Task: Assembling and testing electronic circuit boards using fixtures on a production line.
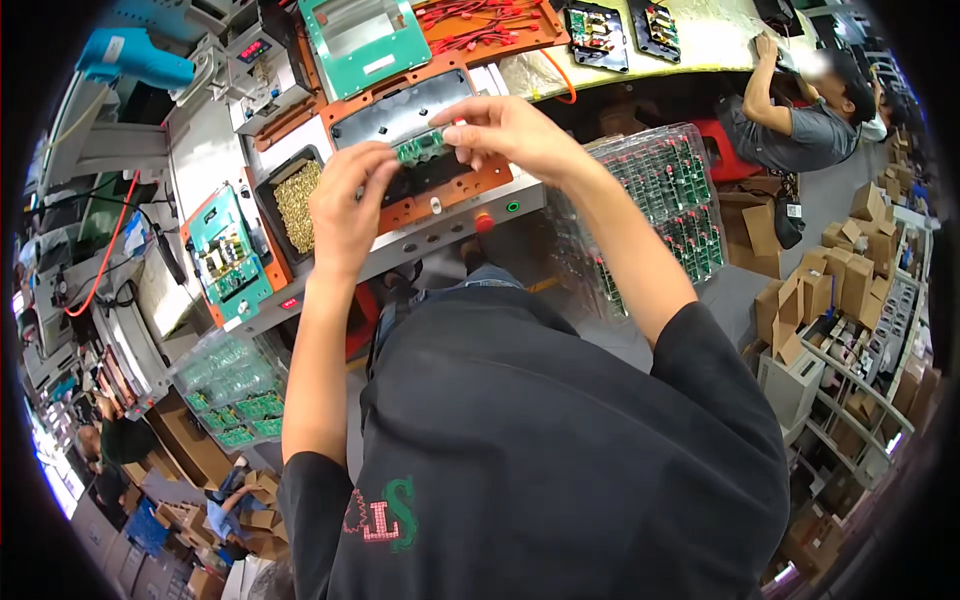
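Observation:
A small green circuit board (420,149) is held level between my two hands. My left hand (345,205) pinches its left end with thumb and fingertips. At the other end my right hand (515,138) grips it, and something small, white and red shows by those fingertips. Directly below lies an orange fixture (490,180) with a black inset, partly hidden by my hands. Close to my left hand stands a black bin (268,195) of small brass-coloured parts (297,205). Left of that, a green-and-orange fixture (222,215) carries a populated board.
A red button (484,222) sits on the bench front. Clear trays of green boards (655,190) are stacked at right, with more trays (235,400) at lower left. Red-wired parts (470,25) fill an orange tray behind. A co-worker (800,120) sits at the far right.

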`<control>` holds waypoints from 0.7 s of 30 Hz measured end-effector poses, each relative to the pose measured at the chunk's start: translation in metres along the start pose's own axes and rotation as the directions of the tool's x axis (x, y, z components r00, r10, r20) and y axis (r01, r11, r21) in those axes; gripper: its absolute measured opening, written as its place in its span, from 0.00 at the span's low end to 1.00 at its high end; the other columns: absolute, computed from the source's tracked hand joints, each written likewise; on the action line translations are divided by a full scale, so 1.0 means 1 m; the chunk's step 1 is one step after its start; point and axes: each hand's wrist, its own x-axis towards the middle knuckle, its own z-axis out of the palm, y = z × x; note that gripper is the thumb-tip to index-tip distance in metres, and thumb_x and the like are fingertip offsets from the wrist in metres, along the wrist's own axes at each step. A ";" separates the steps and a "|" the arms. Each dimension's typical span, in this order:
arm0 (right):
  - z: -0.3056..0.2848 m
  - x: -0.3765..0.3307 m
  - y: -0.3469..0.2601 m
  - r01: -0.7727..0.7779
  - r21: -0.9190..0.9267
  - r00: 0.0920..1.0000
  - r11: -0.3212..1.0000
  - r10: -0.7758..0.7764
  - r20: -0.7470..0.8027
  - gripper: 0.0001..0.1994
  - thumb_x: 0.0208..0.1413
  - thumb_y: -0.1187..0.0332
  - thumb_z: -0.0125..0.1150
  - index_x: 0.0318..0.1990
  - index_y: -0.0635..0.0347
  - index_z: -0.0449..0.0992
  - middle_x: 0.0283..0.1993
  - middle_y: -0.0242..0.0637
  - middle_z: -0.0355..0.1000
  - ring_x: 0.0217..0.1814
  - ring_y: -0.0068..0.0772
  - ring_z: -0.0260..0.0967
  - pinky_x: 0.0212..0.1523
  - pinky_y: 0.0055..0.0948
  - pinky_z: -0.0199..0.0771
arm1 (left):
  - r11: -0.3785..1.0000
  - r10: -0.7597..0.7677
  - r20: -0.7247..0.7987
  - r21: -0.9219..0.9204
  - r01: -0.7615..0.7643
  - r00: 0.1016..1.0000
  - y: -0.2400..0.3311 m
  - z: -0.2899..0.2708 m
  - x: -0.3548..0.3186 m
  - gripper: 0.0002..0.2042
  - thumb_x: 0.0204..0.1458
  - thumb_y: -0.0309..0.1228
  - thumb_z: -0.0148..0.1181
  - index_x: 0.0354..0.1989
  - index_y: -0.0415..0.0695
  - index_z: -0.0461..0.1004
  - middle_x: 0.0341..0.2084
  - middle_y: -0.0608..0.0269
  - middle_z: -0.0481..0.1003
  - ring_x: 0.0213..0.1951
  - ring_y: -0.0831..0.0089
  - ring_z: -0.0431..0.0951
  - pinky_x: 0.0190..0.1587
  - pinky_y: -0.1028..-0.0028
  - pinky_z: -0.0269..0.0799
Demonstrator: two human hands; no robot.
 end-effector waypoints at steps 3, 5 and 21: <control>-0.005 0.013 -0.004 -0.089 -0.285 0.995 0.954 0.096 0.010 0.18 0.60 0.62 0.67 0.53 0.62 0.80 0.32 0.35 0.76 0.32 0.21 0.73 0.35 0.23 0.73 | 0.996 -0.071 0.050 -0.053 0.073 0.996 -0.012 -0.001 -0.001 0.05 0.56 0.22 0.66 0.39 0.37 0.81 0.40 0.58 0.82 0.42 0.67 0.81 0.43 0.72 0.75; -0.006 0.016 0.000 0.033 -0.465 0.999 0.884 -0.020 0.032 0.18 0.58 0.61 0.69 0.51 0.63 0.81 0.35 0.41 0.79 0.36 0.30 0.76 0.39 0.29 0.75 | 0.993 -0.101 0.102 -0.053 0.107 0.990 -0.017 -0.001 -0.007 0.05 0.56 0.22 0.65 0.40 0.37 0.81 0.41 0.58 0.82 0.44 0.67 0.81 0.45 0.72 0.74; 0.008 -0.002 0.022 0.368 -0.861 0.884 0.352 -0.421 0.205 0.13 0.54 0.62 0.67 0.46 0.51 0.78 0.44 0.30 0.75 0.50 0.39 0.73 0.44 0.40 0.77 | 0.982 0.098 0.127 0.146 -0.116 0.987 -0.024 0.007 -0.036 0.11 0.50 0.22 0.67 0.43 0.41 0.80 0.46 0.57 0.78 0.50 0.54 0.76 0.52 0.60 0.71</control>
